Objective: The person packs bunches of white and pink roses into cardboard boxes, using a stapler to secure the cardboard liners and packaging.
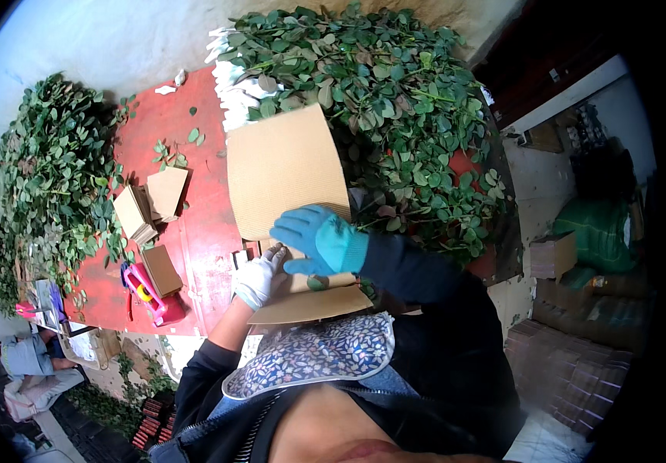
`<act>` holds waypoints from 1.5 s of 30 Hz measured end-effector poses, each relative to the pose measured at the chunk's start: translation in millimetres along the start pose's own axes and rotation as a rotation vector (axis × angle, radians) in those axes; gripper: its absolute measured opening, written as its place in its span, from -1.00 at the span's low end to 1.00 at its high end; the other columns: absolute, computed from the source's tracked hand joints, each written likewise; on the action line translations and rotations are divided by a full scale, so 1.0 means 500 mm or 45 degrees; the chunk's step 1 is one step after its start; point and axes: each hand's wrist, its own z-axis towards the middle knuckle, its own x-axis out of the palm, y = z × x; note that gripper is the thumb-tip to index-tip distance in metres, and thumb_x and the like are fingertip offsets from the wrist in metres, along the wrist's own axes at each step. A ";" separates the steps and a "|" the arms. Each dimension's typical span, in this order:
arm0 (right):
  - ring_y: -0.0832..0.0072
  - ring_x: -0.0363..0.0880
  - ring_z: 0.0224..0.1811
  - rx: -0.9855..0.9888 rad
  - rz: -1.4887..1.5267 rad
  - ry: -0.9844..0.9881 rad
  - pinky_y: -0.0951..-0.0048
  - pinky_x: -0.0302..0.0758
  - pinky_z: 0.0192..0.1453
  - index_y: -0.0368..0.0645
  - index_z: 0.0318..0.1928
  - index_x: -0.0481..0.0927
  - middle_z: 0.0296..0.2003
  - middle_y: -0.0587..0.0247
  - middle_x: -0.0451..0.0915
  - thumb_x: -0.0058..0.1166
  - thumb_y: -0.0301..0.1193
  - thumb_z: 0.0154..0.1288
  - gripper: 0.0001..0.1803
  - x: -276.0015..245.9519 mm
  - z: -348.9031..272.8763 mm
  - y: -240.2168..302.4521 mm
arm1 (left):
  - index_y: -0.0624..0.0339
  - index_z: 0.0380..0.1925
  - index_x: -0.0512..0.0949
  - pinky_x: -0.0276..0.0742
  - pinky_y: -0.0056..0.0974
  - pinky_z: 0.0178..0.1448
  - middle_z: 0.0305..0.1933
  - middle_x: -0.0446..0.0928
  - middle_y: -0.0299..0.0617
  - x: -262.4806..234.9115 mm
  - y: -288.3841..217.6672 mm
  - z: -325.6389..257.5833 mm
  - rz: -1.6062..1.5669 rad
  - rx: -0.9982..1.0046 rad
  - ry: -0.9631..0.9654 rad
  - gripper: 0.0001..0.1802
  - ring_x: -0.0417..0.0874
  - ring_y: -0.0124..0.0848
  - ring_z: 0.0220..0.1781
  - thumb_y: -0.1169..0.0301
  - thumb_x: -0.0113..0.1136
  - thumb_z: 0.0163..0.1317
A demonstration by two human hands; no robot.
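Note:
A corrugated cardboard sheet [287,174] spreads across the red table in front of me, its far part raised in a large flap. Nearest my body, another cardboard flap [313,305] of it curves up. My right hand [321,241], in a blue and teal glove, lies over the fold with fingers stretched out and thumb apart. Just left of it, my left hand [255,281], in a white glove, has its fingers bent together at the cardboard's left side; what they grip is hidden. A green leaf [317,283] shows on the cardboard below my right hand.
Leafy stems [379,85] are heaped at the back right, beside white flower-like bundles [234,91]. Another leafy heap [55,154] stands left. On the red table [205,185] lie small cardboard pieces [136,214] and a pink tape dispenser [159,297]. A person [32,363] sits lower left.

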 end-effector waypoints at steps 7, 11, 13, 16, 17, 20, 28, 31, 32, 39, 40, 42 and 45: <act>0.12 0.56 0.05 0.324 0.566 0.456 0.21 0.48 0.13 -0.21 0.10 0.53 0.00 0.02 0.60 0.12 0.04 0.25 -0.37 0.059 0.036 -0.140 | 0.11 0.26 0.35 0.57 -0.10 0.02 0.32 0.36 -0.10 0.000 0.002 -0.005 0.000 -0.007 -0.036 -0.34 0.61 -0.12 0.01 0.23 0.22 0.13; 0.33 0.47 0.19 0.886 1.004 0.986 0.32 0.31 0.31 -0.14 0.22 0.49 0.21 0.11 0.49 -0.21 0.18 0.41 -0.30 0.078 0.052 -0.222 | 0.09 0.29 0.32 0.56 -0.09 0.04 0.34 0.34 -0.14 -0.011 -0.002 -0.012 -0.016 -0.043 -0.039 -0.33 0.61 -0.12 0.02 0.24 0.21 0.14; 0.32 0.46 0.21 0.869 1.052 0.993 0.32 0.29 0.33 -0.13 0.23 0.48 0.22 0.10 0.48 -0.23 0.19 0.40 -0.28 0.099 0.036 -0.242 | 0.08 0.29 0.31 0.56 -0.10 0.04 0.35 0.33 -0.15 -0.022 -0.016 -0.009 -0.028 -0.072 0.037 -0.33 0.62 -0.12 0.01 0.24 0.20 0.15; 0.31 0.44 0.22 0.799 1.091 0.985 0.31 0.25 0.35 -0.12 0.26 0.46 0.24 0.09 0.46 -0.27 0.22 0.40 -0.26 0.129 0.027 -0.256 | 0.07 0.30 0.30 0.58 -0.11 0.01 0.37 0.31 -0.19 -0.014 -0.008 -0.015 -0.012 -0.049 0.010 -0.34 0.63 -0.13 -0.01 0.22 0.19 0.17; 0.31 0.44 0.23 0.787 1.102 0.986 0.31 0.24 0.36 -0.11 0.26 0.45 0.24 0.08 0.46 -0.28 0.23 0.40 -0.25 0.138 0.021 -0.255 | 0.07 0.30 0.31 0.58 -0.11 0.01 0.37 0.31 -0.20 -0.017 -0.010 -0.017 -0.007 -0.066 0.018 -0.34 0.64 -0.13 -0.01 0.22 0.18 0.17; 0.30 0.42 0.24 0.776 1.138 0.986 0.31 0.21 0.38 -0.10 0.28 0.43 0.25 0.07 0.44 -0.31 0.25 0.39 -0.22 0.154 0.006 -0.267 | 0.06 0.29 0.31 0.59 -0.10 -0.04 0.37 0.31 -0.21 -0.016 -0.004 -0.022 -0.007 -0.054 -0.009 -0.35 0.65 -0.12 -0.05 0.19 0.15 0.18; 0.23 0.32 0.35 0.842 1.175 0.983 0.35 0.13 0.43 -0.18 0.28 0.43 0.29 0.01 0.38 -0.23 0.22 0.37 -0.22 0.167 -0.021 -0.277 | 0.18 0.26 0.35 0.54 -0.13 0.10 0.32 0.35 -0.07 -0.031 -0.013 -0.017 -0.059 -0.110 0.042 -0.33 0.59 -0.08 0.07 0.27 0.25 0.11; 0.22 0.38 0.30 0.805 0.793 1.031 0.32 0.19 0.39 -0.17 0.23 0.46 0.24 -0.01 0.44 -0.27 0.18 0.39 -0.27 0.162 0.005 -0.277 | 0.18 0.25 0.36 0.54 -0.13 0.08 0.30 0.38 -0.08 -0.022 -0.009 -0.014 -0.022 -0.105 0.052 -0.32 0.59 -0.08 0.05 0.25 0.26 0.10; 0.22 0.42 0.25 0.727 0.784 0.996 0.31 0.23 0.35 -0.16 0.20 0.49 0.20 -0.01 0.47 -0.24 0.15 0.39 -0.31 0.158 0.010 -0.277 | 0.18 0.25 0.36 0.54 -0.13 0.08 0.29 0.38 -0.08 -0.025 -0.012 -0.013 -0.019 -0.108 0.057 -0.32 0.59 -0.08 0.05 0.25 0.26 0.10; 0.34 0.56 0.02 0.558 0.568 0.508 0.34 0.45 0.11 -0.18 0.07 0.53 -0.06 0.07 0.59 0.01 -0.23 0.35 -0.62 -0.128 0.090 -0.194 | 0.14 0.25 0.38 0.57 -0.11 0.04 0.26 0.41 -0.09 -0.016 -0.010 -0.013 0.063 -0.163 0.098 -0.30 0.61 -0.09 0.03 0.20 0.28 0.07; 0.37 0.54 0.06 0.649 0.517 0.337 0.34 0.43 0.17 -0.16 0.17 0.48 0.02 0.09 0.57 0.04 -0.25 0.34 -0.56 -0.151 0.098 -0.201 | 0.14 0.25 0.37 0.58 -0.11 0.04 0.27 0.41 -0.09 -0.015 -0.007 -0.014 0.070 -0.155 0.087 -0.29 0.60 -0.09 0.03 0.20 0.28 0.07; 0.37 0.46 0.16 0.193 -0.422 -0.068 0.27 0.37 0.20 -0.04 0.16 0.47 0.08 0.23 0.51 0.06 -0.32 0.24 -0.55 -0.166 0.104 -0.239 | 0.15 0.26 0.36 0.58 -0.10 0.04 0.27 0.41 -0.09 -0.015 -0.004 -0.015 0.090 -0.141 0.063 -0.29 0.60 -0.08 0.04 0.21 0.28 0.07; 0.32 0.29 0.32 0.225 -0.903 0.179 0.07 0.16 0.36 0.06 0.29 0.36 0.21 0.26 0.39 0.06 -0.29 0.20 -0.41 -0.104 0.087 -0.318 | 0.16 0.27 0.35 0.58 -0.10 0.04 0.27 0.40 -0.07 0.001 0.001 -0.003 0.095 -0.061 0.066 -0.27 0.60 -0.07 0.05 0.22 0.28 0.06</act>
